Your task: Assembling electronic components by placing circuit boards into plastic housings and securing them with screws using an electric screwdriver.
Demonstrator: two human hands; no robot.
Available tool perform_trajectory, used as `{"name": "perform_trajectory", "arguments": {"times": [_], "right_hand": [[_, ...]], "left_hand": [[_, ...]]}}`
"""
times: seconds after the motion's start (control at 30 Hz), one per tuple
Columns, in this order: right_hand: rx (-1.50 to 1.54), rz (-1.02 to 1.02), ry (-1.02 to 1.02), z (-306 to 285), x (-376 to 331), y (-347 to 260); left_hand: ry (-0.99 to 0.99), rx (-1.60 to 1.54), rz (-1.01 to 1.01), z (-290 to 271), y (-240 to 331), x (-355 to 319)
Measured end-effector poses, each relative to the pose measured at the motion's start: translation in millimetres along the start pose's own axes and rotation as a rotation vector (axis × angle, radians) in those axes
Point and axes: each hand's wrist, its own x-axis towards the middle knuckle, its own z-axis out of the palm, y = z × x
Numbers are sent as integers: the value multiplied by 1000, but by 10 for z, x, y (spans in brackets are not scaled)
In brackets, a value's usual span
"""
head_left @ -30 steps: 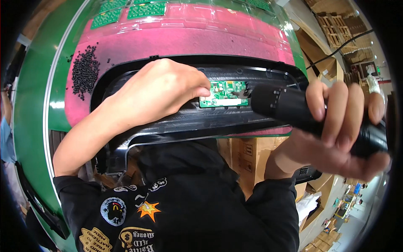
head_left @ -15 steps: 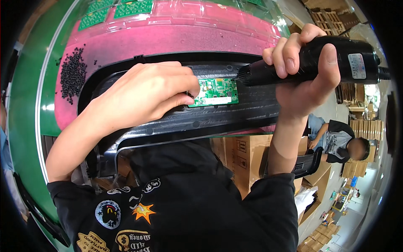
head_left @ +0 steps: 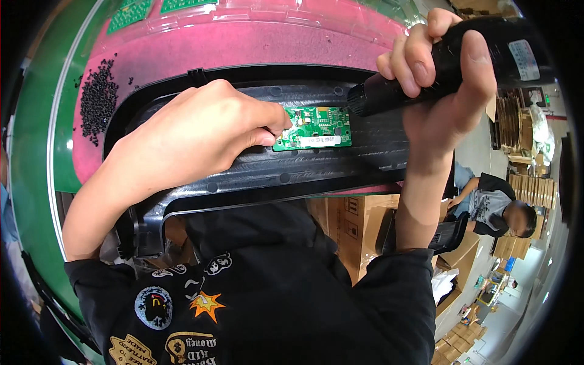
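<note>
Left hand (head_left: 201,137): pressed flat on the black plastic housing (head_left: 255,173), fingertips pinning the left edge of the green circuit board (head_left: 313,128); not closed around anything.
Right hand (head_left: 441,79): wrapped tight around a black electric screwdriver (head_left: 450,61), raised above the board's right end, tip aimed down beside it.
Circuit board: seated in the ribbed channel of the housing, between the two hands, a white label along its near edge.
Progress: board in place and held; screw heads too small to tell, so fastening judged unfinished.
Bench (head_left: 243,52): pink mat beyond the hands, green border to the left.
Loose stock: heap of small black screws (head_left: 97,100) left of the left hand, on the mat, in no container.
Tray: clear tray (head_left: 286,12) far beyond the hands, holding more green boards (head_left: 131,13).
Background: cardboard boxes (head_left: 347,222) below the right forearm; seated co-worker (head_left: 496,204) to the right.
</note>
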Motion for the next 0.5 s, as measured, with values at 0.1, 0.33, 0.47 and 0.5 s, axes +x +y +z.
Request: {"name": "perform_trajectory", "arguments": {"times": [0.1, 0.33, 0.47, 0.5], "right_hand": [[52, 14, 44, 39, -7, 30], [272, -86, -80, 148, -97, -170], [504, -137, -181, 323, -151, -398], [508, -138, -186, 338, -151, -395]], "left_hand": [[4, -1, 4, -6, 0, -4], [68, 66, 115, 5, -32, -54], [174, -171, 113, -7, 19, -58], [208, -198, 147, -7, 12, -45]]}}
